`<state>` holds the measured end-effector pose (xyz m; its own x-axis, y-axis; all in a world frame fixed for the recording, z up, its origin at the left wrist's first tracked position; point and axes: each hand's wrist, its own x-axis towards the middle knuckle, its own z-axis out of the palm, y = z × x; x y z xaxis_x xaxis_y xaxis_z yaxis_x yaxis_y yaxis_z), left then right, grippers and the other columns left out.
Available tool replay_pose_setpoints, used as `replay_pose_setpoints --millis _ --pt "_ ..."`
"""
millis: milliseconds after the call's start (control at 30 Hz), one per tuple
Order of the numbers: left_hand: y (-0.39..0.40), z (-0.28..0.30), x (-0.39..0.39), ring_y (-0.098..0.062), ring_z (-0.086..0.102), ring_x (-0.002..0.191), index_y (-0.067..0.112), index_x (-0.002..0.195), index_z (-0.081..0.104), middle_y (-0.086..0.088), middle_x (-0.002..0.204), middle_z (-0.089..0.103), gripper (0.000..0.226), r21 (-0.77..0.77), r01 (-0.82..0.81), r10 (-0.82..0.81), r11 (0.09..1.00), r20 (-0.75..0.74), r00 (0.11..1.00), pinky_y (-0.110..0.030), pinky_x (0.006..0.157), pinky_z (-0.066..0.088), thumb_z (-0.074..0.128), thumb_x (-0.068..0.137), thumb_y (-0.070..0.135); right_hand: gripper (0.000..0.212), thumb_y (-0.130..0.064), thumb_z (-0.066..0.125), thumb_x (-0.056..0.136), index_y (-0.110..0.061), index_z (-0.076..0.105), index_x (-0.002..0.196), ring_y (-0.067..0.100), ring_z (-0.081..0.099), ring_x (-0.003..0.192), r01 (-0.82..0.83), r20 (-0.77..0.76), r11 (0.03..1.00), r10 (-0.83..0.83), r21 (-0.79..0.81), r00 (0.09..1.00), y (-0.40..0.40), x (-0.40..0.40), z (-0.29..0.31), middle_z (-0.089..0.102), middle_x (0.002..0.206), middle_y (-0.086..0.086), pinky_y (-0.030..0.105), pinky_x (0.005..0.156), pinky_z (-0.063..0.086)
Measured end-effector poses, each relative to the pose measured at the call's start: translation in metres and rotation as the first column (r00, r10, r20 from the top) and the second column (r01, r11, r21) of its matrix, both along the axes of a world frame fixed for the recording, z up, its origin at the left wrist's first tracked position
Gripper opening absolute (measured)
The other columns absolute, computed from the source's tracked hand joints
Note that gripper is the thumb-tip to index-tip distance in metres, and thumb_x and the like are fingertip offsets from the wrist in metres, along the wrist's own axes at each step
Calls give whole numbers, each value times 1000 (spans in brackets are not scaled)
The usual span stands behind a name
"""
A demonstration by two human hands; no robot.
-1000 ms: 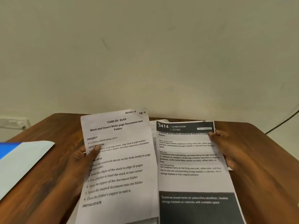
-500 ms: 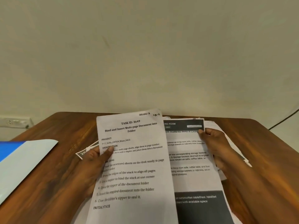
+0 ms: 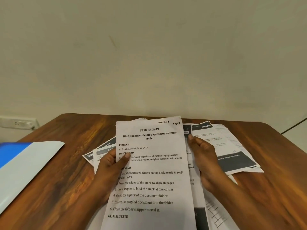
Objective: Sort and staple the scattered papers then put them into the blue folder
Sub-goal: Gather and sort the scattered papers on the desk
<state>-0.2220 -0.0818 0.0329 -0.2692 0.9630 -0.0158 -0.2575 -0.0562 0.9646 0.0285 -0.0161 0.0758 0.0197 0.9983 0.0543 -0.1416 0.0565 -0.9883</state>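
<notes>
Behind the wooden table (image 3: 274,163) a plain pale wall fills the whole upper half of the frame, with a white socket strip (image 3: 18,122) at the left edge and a dark cable (image 3: 294,126) at the right edge.

At the centre of the frame the left hand (image 3: 109,165) grips a printed sheet (image 3: 151,173) headed "TASK ID: 3649"; the thumb lies on the front of the sheet at its left margin and the fingers are behind it. This sheet covers most of a second sheet (image 3: 191,171), of which only a narrow strip shows along the right side. The right hand (image 3: 204,156) is at the right edge of these two sheets, its thumb tip touching near the top; I cannot tell whether it pinches the second sheet.

More papers (image 3: 232,146) lie spread on the table to the right of the hands, and some others (image 3: 98,153) to the left, partly under the held sheet.

At the left of the frame the blue folder (image 3: 25,165) lies on the table, well apart from the papers.
</notes>
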Motion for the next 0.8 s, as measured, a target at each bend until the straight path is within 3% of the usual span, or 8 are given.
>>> replay_pose_setpoints --millis 100,200,267,400,500,567,633,800 --pt "-1 1 3 -41 76 104 11 129 66 -17 118 77 27 -13 26 -26 1000 -40 999 -60 92 59 59 102 10 23 -30 57 106 -20 78 108 21 75 102 -7 -38 1000 6 -24 999 -7 -5 3 81 102 1 28 82 61" --pt "-1 0 4 -42 75 105 11 130 65 -18 120 76 28 -20 46 -47 999 -62 997 -64 97 55 58 103 10 27 -38 57 105 -22 79 104 28 75 96 8 -54 999 -10 -35 998 -12 -7 3 81 96 3 38 82 61" --pt "-1 -1 4 -42 75 105 11 130 66 -17 119 76 28 -31 50 -53 998 -73 996 -65 98 54 59 102 12 32 -43 53 105 -23 77 104 28 77 91 23 -63 998 -27 -52 998 -14 -8 2 81 93 3 36 73 62" --pt "0 -2 5 -43 75 104 11 128 67 -17 118 77 27 -36 47 -50 998 -76 996 -68 98 53 60 102 12 38 -53 43 105 -28 71 99 9 75 65 -10 -40 996 7 -86 999 -15 -9 3 78 75 -13 21 47 55" --pt "-1 -4 6 -43 75 104 12 128 67 -18 118 77 27 -23 18 -19 1000 -56 998 -69 99 52 60 102 13 33 -50 51 103 -27 67 86 7 69 72 -51 96 999 52 -13 994 -11 -8 0 69 67 -32 16 61 51" --pt "-2 -3 6 -42 76 102 14 129 67 -16 117 77 27 -22 -4 3 1000 -47 999 -68 97 54 60 103 14 25 -44 63 100 -22 74 92 10 71 88 -75 166 997 74 0 983 -9 -8 -5 76 82 -25 29 83 56" --pt "-4 -1 7 -40 77 100 15 129 66 -14 116 78 26 -25 -16 15 1000 -37 999 -65 94 56 59 104 14 11 -31 73 96 -23 77 102 14 76 94 -91 219 996 91 -13 971 -5 -9 -14 80 95 -13 43 96 58" --pt "-6 4 10 -42 76 102 17 131 63 -16 119 77 29 -31 51 -50 998 41 998 -59 82 63 61 102 11 19 -7 69 97 -23 75 105 13 77 93 -58 215 998 64 -36 974 -4 -14 -26 81 98 -9 41 94 59"
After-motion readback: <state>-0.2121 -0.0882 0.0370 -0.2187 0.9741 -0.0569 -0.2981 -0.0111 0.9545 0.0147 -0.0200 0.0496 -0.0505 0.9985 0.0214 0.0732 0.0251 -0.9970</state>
